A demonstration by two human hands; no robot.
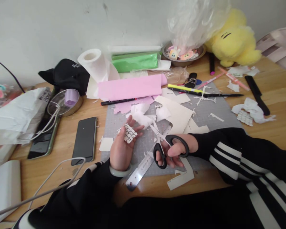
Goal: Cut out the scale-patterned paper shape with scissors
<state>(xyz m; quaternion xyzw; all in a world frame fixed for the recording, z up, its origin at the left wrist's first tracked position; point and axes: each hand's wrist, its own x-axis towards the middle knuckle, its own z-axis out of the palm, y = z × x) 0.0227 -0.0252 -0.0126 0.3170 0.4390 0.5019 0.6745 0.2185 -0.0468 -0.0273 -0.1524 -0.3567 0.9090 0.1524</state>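
Observation:
A small piece of white paper with a black scale pattern rests in my left hand, held under the thumb with the fingers spread behind it. My right hand has its thumb and fingers through the black handles of a pair of scissors. The scissor blades are parted and point up and left, apart from the patterned piece. Below the scissors a steel ruler lies aslant on the grey cutting mat. Another scrap with scale lines sits beyond the blades.
Cream paper sheets, pink paper and a yellow marker cover the mat's back. Two phones lie left, near a white cable. A metal bowl, paper roll and yellow plush toy stand behind.

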